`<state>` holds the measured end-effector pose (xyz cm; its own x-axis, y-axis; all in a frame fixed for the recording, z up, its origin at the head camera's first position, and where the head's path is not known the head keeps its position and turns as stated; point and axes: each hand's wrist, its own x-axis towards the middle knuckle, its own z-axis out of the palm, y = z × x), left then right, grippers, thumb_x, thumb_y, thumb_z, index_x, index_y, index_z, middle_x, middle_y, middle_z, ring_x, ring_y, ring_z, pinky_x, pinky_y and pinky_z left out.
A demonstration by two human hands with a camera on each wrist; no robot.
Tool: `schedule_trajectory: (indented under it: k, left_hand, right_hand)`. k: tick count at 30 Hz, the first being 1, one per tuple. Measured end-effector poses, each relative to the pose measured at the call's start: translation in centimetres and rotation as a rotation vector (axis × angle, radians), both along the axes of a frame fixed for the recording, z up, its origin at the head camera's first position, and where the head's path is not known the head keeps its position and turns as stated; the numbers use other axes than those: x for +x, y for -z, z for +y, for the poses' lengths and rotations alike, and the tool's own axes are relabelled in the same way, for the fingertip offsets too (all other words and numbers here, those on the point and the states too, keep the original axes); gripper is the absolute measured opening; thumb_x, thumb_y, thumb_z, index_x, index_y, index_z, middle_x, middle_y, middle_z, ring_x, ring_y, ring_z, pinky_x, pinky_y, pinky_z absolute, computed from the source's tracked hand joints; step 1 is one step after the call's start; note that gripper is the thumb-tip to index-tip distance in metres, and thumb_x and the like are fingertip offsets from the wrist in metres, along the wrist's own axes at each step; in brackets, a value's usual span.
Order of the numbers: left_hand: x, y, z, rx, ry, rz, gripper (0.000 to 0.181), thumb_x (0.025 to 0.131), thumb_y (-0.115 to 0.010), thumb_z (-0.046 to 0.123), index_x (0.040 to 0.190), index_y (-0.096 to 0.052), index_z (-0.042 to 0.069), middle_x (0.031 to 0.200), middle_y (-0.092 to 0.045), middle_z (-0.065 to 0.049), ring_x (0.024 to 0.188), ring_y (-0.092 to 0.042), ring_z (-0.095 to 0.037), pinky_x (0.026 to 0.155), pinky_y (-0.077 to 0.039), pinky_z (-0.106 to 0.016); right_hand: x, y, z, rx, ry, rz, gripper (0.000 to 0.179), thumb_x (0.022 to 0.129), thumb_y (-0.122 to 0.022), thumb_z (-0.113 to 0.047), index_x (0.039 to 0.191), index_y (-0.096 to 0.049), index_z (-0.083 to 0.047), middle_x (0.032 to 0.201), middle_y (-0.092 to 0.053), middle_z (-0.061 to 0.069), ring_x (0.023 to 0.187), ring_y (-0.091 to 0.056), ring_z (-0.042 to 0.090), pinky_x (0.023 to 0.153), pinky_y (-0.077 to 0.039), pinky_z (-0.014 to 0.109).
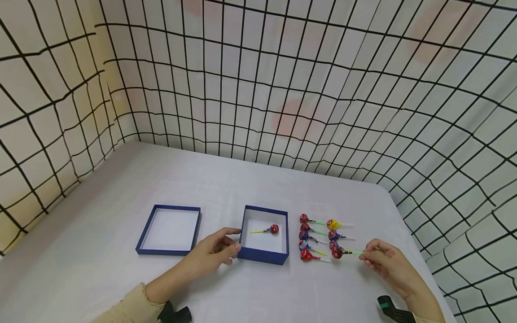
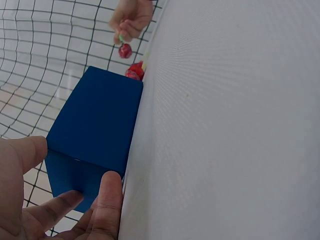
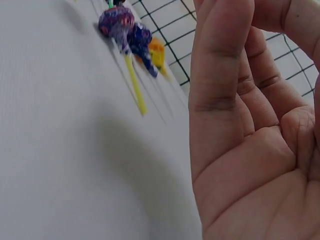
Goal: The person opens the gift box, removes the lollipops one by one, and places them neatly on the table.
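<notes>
In the head view a blue box (image 1: 263, 256) with a white inside stands open at the middle of the table. One lollipop with a dark red head (image 1: 274, 229) and a yellow stick lies in it. My left hand (image 1: 212, 252) is at the box's left side; the left wrist view shows its extended fingers touching the blue wall (image 2: 95, 120). Between thumb and fingertips my right hand (image 1: 389, 267) pinches the green stick of a red lollipop (image 1: 336, 254). From the left wrist view, that lollipop (image 2: 125, 50) hangs raised above the others.
Several wrapped lollipops (image 1: 305, 255) lie in two columns right of the box, among them a yellow one (image 1: 333, 224). To the left lies a shallow blue-rimmed lid (image 1: 161, 252), inside up. A black grid on white fabric (image 1: 226, 89) borders the white table (image 1: 226, 291).
</notes>
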<state>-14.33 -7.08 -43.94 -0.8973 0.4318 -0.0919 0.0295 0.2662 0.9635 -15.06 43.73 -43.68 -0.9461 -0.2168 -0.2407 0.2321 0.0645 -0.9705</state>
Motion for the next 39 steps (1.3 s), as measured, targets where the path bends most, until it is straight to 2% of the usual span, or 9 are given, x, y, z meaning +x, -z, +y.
schedule_trajectory:
  k: [7,14,21,25,30,32,39]
  left_hand:
    - [0.0,0.1,0.0,-0.004,-0.007,-0.014,0.055,0.109,-0.065,0.034,0.155,-0.052,0.007,0.114,-0.071,-0.010,0.093,-0.072,-0.019,0.078,-0.056,-0.026]
    - [-0.1,-0.1,0.0,-0.001,0.003,-0.014,0.056,0.110,-0.064,0.034,0.156,-0.050,0.005,0.115,-0.071,-0.011,0.093,-0.072,-0.020,0.080,-0.056,-0.027]
    - [-0.1,0.1,-0.2,-0.003,0.005,-0.009,0.055,0.110,-0.063,0.034,0.156,-0.051,0.006,0.115,-0.071,-0.011,0.091,-0.072,-0.019,0.079,-0.056,-0.028]
    - [-0.1,0.2,-0.1,0.003,0.000,-0.016,0.054,0.110,-0.064,0.032,0.156,-0.051,0.007,0.116,-0.071,-0.011,0.092,-0.072,-0.019,0.080,-0.056,-0.027]
    - [-0.1,0.1,-0.1,0.019,0.008,-0.006,0.055,0.110,-0.064,0.031,0.156,-0.050,0.004,0.117,-0.071,-0.014,0.092,-0.072,-0.019,0.080,-0.057,-0.026]
    - [-0.1,0.0,-0.1,0.022,0.011,-0.004,0.055,0.110,-0.063,0.030,0.156,-0.050,0.003,0.117,-0.071,-0.014,0.092,-0.072,-0.018,0.080,-0.057,-0.026]
    - [-0.1,0.1,-0.1,0.006,0.003,-0.017,0.053,0.110,-0.064,0.031,0.156,-0.051,0.006,0.115,-0.070,-0.012,0.092,-0.072,-0.019,0.079,-0.057,-0.026]
  right_hand:
    - [0.0,1.1,0.9,-0.038,-0.033,-0.050,0.027,0.111,-0.052,-0.004,0.099,-0.070,-0.019,0.097,-0.079,-0.005,0.085,-0.071,0.002,0.076,-0.060,0.018]
    - [0.1,1.6,1.3,-0.033,-0.053,-0.069,0.025,0.111,-0.053,-0.005,0.099,-0.070,-0.019,0.100,-0.080,-0.005,0.087,-0.071,0.002,0.077,-0.061,0.018]
    - [-0.4,1.6,1.5,0.043,-0.035,-0.111,0.017,0.111,-0.057,-0.008,0.101,-0.069,-0.016,0.103,-0.081,-0.003,0.092,-0.074,0.004,0.079,-0.061,0.019]
    - [-0.4,1.5,1.4,0.048,-0.038,-0.131,0.016,0.110,-0.059,-0.008,0.102,-0.071,-0.015,0.103,-0.082,-0.001,0.092,-0.074,0.005,0.080,-0.061,0.020]
    - [-0.4,1.3,1.2,0.155,0.006,-0.165,0.011,0.108,-0.065,-0.013,0.102,-0.074,-0.014,0.103,-0.082,-0.001,0.088,-0.074,0.006,0.078,-0.061,0.020]
    - [-0.3,1.3,1.1,0.188,0.018,-0.166,0.010,0.108,-0.066,-0.014,0.104,-0.075,-0.013,0.102,-0.082,-0.001,0.086,-0.074,0.006,0.077,-0.061,0.020]
    - [-0.4,1.5,0.9,0.199,0.015,-0.133,0.010,0.107,-0.067,-0.012,0.108,-0.077,-0.010,0.101,-0.082,-0.002,0.083,-0.075,0.007,0.074,-0.062,0.020]
